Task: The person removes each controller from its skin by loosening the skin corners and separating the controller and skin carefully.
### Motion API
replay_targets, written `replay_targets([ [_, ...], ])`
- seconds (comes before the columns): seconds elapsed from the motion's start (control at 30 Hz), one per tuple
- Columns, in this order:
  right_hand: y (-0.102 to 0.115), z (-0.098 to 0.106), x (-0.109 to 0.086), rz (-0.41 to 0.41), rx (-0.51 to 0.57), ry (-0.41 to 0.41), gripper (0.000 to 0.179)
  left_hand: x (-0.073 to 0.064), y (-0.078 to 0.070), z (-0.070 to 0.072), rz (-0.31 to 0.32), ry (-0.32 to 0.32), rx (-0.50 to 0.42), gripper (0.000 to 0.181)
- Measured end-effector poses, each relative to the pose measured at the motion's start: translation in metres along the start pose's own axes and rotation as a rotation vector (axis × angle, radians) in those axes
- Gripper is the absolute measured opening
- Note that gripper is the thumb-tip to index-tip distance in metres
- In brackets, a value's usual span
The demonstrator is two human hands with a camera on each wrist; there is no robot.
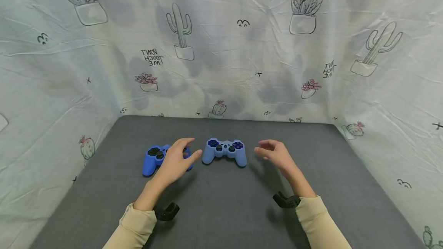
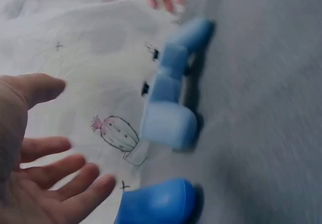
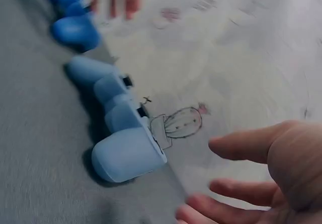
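Two game controllers lie on the grey table. The light blue game controller [image 1: 225,150] is near the middle, its black thumbsticks facing up. To its left, the darker blue game controller [image 1: 149,164] is partly hidden behind my left hand [image 1: 176,163]. That hand hovers over it with fingers spread and holds nothing. My right hand [image 1: 277,156] is in the air just right of the light blue controller, fingers loosely bent and holding nothing. In the right wrist view, the light blue controller [image 3: 126,153] is left of my right thumb and fingers, with a gap between.
The grey tabletop [image 1: 221,210] stretches around both controllers. A pale sheet [image 1: 221,49] printed with cacti and potted plants hangs behind the table and along both sides. A black wrist band mount [image 1: 167,212] is on my left wrist, another [image 1: 286,200] on my right.
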State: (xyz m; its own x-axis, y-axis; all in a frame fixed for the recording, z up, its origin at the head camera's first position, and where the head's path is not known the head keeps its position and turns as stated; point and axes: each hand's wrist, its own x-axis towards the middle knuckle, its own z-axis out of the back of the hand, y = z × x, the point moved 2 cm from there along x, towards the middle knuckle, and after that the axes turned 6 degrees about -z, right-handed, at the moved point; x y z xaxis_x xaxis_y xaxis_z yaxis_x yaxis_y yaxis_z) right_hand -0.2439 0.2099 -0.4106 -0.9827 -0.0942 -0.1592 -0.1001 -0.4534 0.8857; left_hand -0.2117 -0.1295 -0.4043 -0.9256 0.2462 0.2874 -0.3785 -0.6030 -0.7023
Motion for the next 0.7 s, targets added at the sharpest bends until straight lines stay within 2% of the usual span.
replay_targets([
  [0.1, -0.005, 0.001, 0.004, -0.074, 0.216, 0.112, 0.050, 0.007, 0.003, -0.004, 0.074, 0.030, -0.147, 0.059],
  [0.2, -0.011, -0.001, 0.009, -0.113, 0.348, 0.187, 0.048, 0.014, 0.007, -0.009, 0.136, 0.068, -0.275, 0.059],
  [0.33, -0.018, -0.005, 0.015, -0.163, 0.463, 0.195, 0.041, 0.024, 0.011, -0.019, 0.181, 0.081, -0.425, 0.059],
  [0.5, -0.021, -0.011, 0.022, -0.195, 0.522, 0.165, 0.038, 0.032, 0.016, -0.030, 0.199, 0.068, -0.460, 0.054],
  [0.7, -0.021, -0.020, 0.026, -0.194, 0.517, 0.152, 0.038, 0.038, 0.021, -0.039, 0.240, 0.020, -0.432, 0.049],
])
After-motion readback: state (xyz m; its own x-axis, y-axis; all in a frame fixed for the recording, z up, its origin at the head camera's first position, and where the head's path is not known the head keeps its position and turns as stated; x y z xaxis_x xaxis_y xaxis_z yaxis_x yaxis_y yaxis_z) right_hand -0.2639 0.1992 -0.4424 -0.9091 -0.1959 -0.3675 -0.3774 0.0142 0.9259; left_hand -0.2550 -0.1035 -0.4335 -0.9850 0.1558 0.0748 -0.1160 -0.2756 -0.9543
